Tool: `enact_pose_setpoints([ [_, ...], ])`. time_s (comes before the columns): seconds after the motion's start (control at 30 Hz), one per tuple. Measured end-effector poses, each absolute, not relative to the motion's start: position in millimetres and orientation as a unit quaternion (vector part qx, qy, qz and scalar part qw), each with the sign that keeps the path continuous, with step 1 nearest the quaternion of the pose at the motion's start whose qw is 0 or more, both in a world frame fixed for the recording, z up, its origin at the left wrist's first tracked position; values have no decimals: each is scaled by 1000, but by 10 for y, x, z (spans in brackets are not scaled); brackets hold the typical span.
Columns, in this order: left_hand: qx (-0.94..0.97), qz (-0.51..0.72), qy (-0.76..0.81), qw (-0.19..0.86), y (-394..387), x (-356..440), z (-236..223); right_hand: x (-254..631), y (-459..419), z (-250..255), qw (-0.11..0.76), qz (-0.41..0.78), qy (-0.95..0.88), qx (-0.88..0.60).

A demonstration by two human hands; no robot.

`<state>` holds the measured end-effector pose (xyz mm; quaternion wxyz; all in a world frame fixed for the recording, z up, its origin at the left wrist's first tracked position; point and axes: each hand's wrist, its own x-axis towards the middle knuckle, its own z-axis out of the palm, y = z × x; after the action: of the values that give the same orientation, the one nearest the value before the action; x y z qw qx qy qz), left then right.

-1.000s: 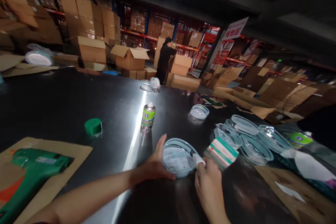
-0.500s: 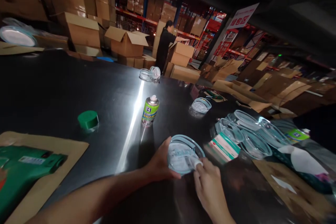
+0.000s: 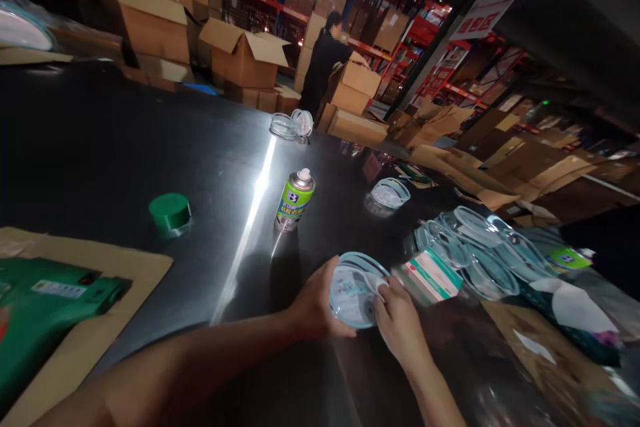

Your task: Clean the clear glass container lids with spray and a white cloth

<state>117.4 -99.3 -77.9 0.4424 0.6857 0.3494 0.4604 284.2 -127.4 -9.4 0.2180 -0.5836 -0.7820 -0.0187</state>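
Note:
A round clear container with a pale blue rim [image 3: 350, 293] is tilted up above the dark table. My left hand [image 3: 317, 300] is closed round its left side, thumb along the near edge. In my right hand [image 3: 400, 317], fingers pinch a white wipe [image 3: 375, 282] against the container's right side; part of the wipe is hidden by the fingers. Beyond my hands stands an upright green spray can [image 3: 295, 201] with a white nozzle. A white and green box [image 3: 434, 275] lies to the right of my right hand.
Several blue-rimmed containers [image 3: 485, 270] cluster at the right, and another container [image 3: 390, 193] sits farther back. At left are a green cap [image 3: 170, 211] and a green tool [image 3: 55, 300] on cardboard. A person in dark clothes [image 3: 325, 60] stands among cartons beyond the table.
My right hand has moved the wipe upward along the container's right side. My left hand keeps its hold. The whole view has shifted slightly.

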Motion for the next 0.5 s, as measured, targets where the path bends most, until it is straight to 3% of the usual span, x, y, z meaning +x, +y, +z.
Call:
enact_pose_setpoints([
  [0.2, 681, 463, 356, 442, -998, 1166, -791, 2584, -1285, -68, 185, 24, -836, -517],
  [0.5, 673, 462, 359, 452, -1017, 1162, -758, 2645, -1197, -67, 143, -51, -846, -511],
])
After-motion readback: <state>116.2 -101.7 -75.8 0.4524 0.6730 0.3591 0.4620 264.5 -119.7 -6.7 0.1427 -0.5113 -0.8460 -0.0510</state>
